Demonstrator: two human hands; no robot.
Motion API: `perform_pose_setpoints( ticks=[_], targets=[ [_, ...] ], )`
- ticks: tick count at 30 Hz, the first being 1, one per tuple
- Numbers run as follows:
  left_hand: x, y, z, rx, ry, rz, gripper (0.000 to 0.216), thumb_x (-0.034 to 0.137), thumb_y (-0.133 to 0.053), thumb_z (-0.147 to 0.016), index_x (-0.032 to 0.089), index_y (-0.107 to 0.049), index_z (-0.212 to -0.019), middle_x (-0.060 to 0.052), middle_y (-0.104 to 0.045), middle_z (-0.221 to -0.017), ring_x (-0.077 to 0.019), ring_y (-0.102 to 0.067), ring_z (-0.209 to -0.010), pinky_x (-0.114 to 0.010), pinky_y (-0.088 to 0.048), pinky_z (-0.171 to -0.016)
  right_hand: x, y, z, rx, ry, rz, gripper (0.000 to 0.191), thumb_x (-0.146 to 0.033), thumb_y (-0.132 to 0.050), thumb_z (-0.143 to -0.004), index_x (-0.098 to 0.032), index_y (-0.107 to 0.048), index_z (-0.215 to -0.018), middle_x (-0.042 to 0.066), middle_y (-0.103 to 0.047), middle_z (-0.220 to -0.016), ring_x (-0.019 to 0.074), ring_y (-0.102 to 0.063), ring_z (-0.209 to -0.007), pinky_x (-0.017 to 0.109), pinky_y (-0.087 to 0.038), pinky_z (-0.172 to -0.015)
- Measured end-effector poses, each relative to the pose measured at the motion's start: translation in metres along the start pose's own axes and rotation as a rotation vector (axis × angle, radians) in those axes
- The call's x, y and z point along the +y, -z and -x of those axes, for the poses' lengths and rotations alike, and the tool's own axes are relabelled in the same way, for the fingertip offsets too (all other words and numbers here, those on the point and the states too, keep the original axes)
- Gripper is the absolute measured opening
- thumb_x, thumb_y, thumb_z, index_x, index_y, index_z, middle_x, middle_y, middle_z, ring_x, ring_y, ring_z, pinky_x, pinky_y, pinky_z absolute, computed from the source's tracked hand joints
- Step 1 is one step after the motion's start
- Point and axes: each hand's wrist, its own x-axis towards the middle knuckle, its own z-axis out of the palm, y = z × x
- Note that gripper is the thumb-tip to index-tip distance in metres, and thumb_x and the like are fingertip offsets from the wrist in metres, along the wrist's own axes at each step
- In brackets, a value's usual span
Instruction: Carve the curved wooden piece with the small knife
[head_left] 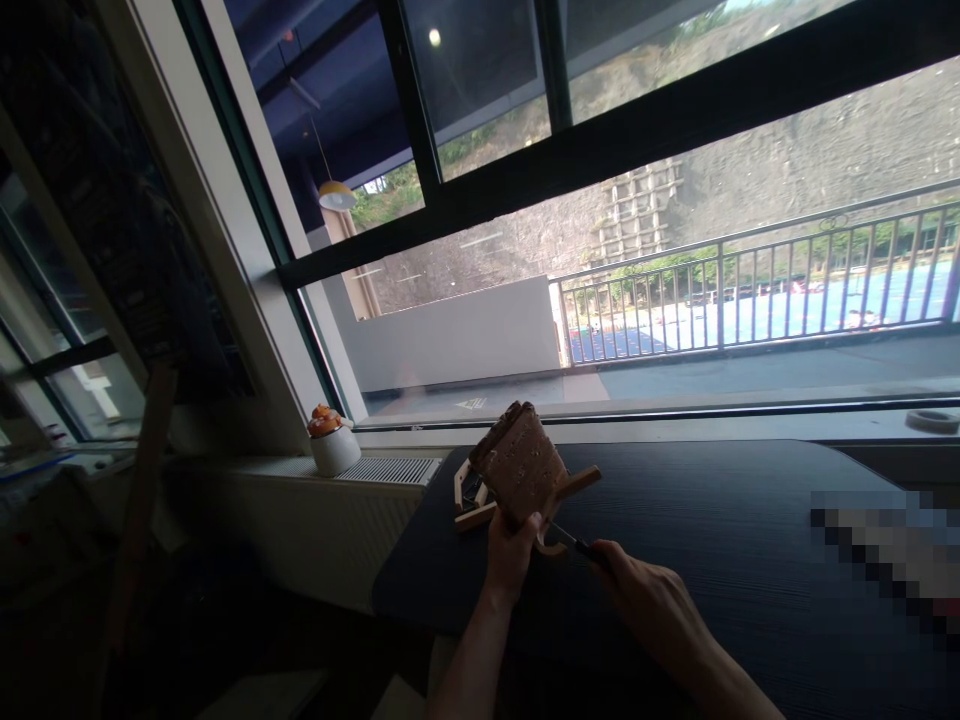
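Note:
My left hand (513,548) is closed around the lower edge of a brown, box-like wooden piece (521,465), held tilted above the table. Small marks dot its facing side. A lighter wooden bar (580,481) juts out at its right, and a curved wooden part (553,549) shows below. My right hand (637,585) grips the dark handle of a screwdriver-like tool (567,535). Its thin metal shaft points up at the piece's lower corner, beside my left thumb. Whether the tip touches the wood I cannot tell.
The dark table (712,520) stands against a large window. Behind the held piece lies a light wooden frame (474,518). A white pot (335,450) with an orange top stands on the radiator (397,470) at left. A roll of tape (932,421) rests on the sill.

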Motion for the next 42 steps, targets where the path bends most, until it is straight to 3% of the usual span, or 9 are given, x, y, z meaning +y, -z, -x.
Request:
perform_pose_setpoints(
  ticks=[3, 7, 11, 14, 23, 30, 42],
  targets=[
    [0.000, -0.001, 0.000, -0.003, -0.008, -0.004, 0.032, 0.030, -0.069, -0.069, 0.014, -0.064, -0.097, -0.007, -0.071, -0.095, -0.0240, -0.064, -0.093, -0.033, -0.048, -0.082, 0.002, -0.004, 0.002, -0.026, -0.013, 0.052, 0.019, -0.031, -0.037, -0.094, -0.023, -0.047, -0.079, -0.005, -0.060, -0.052, 0.0141, -0.059, -0.041, 0.024, -0.027, -0.039],
    [0.000, -0.002, 0.000, -0.012, -0.022, -0.024, 0.034, 0.027, -0.070, -0.067, 0.015, -0.064, -0.098, -0.006, -0.071, -0.093, -0.0237, -0.064, -0.091, -0.033, -0.048, -0.082, -0.001, 0.001, 0.000, -0.044, -0.035, 0.080, 0.026, -0.033, -0.037, -0.094, -0.023, -0.044, -0.071, -0.004, -0.059, -0.051, 0.0144, -0.059, -0.042, 0.024, -0.025, -0.040],
    [0.003, -0.003, 0.001, -0.022, -0.034, -0.057, 0.032, 0.026, -0.070, -0.067, 0.015, -0.064, -0.097, -0.006, -0.071, -0.092, -0.0232, -0.064, -0.089, -0.033, -0.048, -0.082, -0.005, 0.009, -0.003, -0.062, -0.065, -0.019, 0.007, -0.026, -0.040, -0.090, -0.024, -0.047, -0.090, -0.002, -0.066, -0.070, 0.0154, -0.065, -0.058, 0.024, -0.037, -0.048],
    [0.007, -0.002, 0.001, -0.018, -0.034, -0.076, 0.030, 0.025, -0.069, -0.067, 0.014, -0.065, -0.095, -0.007, -0.071, -0.092, -0.0240, -0.064, -0.090, -0.033, -0.048, -0.081, -0.004, 0.010, -0.003, -0.055, -0.070, -0.093, 0.020, -0.018, -0.042, -0.085, -0.025, -0.042, -0.103, -0.002, -0.066, -0.077, 0.0161, -0.065, -0.064, 0.025, -0.041, -0.052],
    [0.007, -0.002, 0.001, 0.013, -0.021, -0.074, 0.030, 0.026, -0.071, -0.065, 0.015, -0.067, -0.093, -0.007, -0.072, -0.092, -0.0245, -0.064, -0.089, -0.034, -0.048, -0.081, 0.001, 0.008, -0.002, 0.081, 0.009, -0.085, 0.018, -0.017, -0.040, -0.087, -0.025, -0.050, -0.100, 0.001, -0.066, -0.085, 0.0152, -0.066, -0.072, 0.024, -0.046, -0.058],
    [0.009, -0.002, 0.001, 0.012, -0.014, -0.058, 0.030, 0.026, -0.071, -0.065, 0.014, -0.067, -0.092, -0.007, -0.072, -0.091, -0.0245, -0.065, -0.089, -0.033, -0.048, -0.080, 0.002, 0.004, -0.001, 0.038, -0.015, -0.093, 0.016, -0.022, -0.039, -0.090, -0.025, -0.049, -0.102, 0.001, -0.070, -0.088, 0.0160, -0.068, -0.070, 0.025, -0.048, -0.056],
    [0.008, -0.003, 0.001, 0.001, -0.019, -0.043, 0.030, 0.026, -0.071, -0.066, 0.014, -0.066, -0.093, -0.007, -0.072, -0.090, -0.0244, -0.065, -0.088, -0.034, -0.049, -0.080, 0.001, 0.003, 0.001, -0.043, -0.051, -0.008, 0.012, -0.028, -0.038, -0.094, -0.023, -0.048, -0.096, -0.001, -0.069, -0.074, 0.0154, -0.066, -0.058, 0.024, -0.040, -0.047]
  ],
)
